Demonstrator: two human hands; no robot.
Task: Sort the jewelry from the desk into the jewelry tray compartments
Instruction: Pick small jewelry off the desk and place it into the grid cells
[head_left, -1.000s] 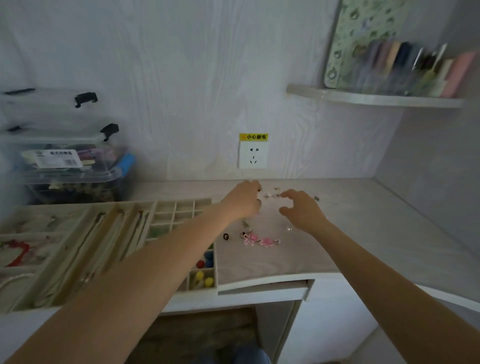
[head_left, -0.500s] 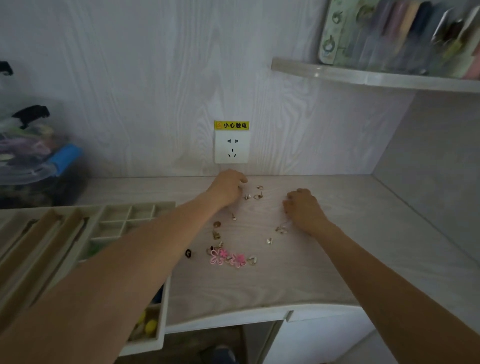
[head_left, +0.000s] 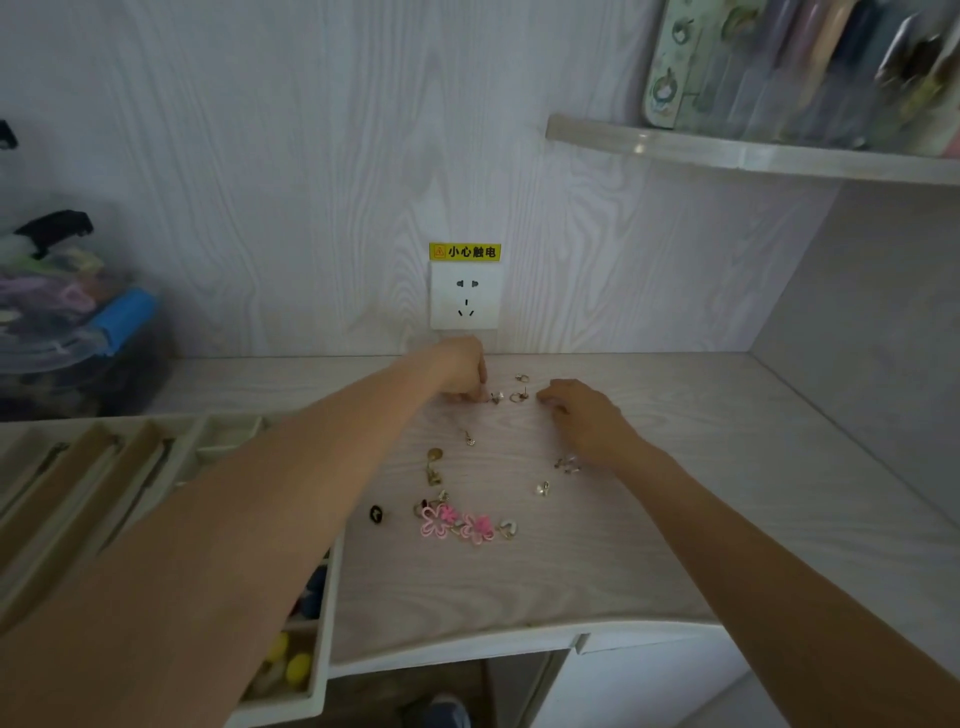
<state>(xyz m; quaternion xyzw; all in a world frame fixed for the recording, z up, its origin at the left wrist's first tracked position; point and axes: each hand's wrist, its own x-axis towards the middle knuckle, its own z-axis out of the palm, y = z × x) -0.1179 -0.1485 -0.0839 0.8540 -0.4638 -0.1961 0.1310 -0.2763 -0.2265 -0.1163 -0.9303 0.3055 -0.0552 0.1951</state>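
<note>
Small jewelry lies scattered on the pale wooden desk (head_left: 649, 545). There are two pink flower pieces (head_left: 457, 522), a black ring (head_left: 376, 514), gold pieces (head_left: 434, 465), a drop earring (head_left: 469, 439), a pearl piece (head_left: 543, 487), silver pieces (head_left: 567, 464) and two rings (head_left: 518, 396). My left hand (head_left: 462, 371) reaches to the far side of the desk, its curled fingertips pinching a small silver earring (head_left: 496, 397) against the surface. My right hand (head_left: 582, 415) hovers just right of the rings with its fingers curled, and nothing shows in it. The jewelry tray (head_left: 322, 649) sits at the left, partly hidden by my left arm.
The tray's near compartments hold yellow beads (head_left: 298, 667) and blue beads (head_left: 314, 587). A clear storage box (head_left: 78, 338) stands at the back left. A wall socket (head_left: 465, 296) is behind my hands. A shelf (head_left: 753, 156) with items hangs at the upper right.
The camera has come closer and turned right, so less of the tray shows. My left hand has dropped its fingertips to the desk by the small earring. My right hand has shifted toward the rings.
</note>
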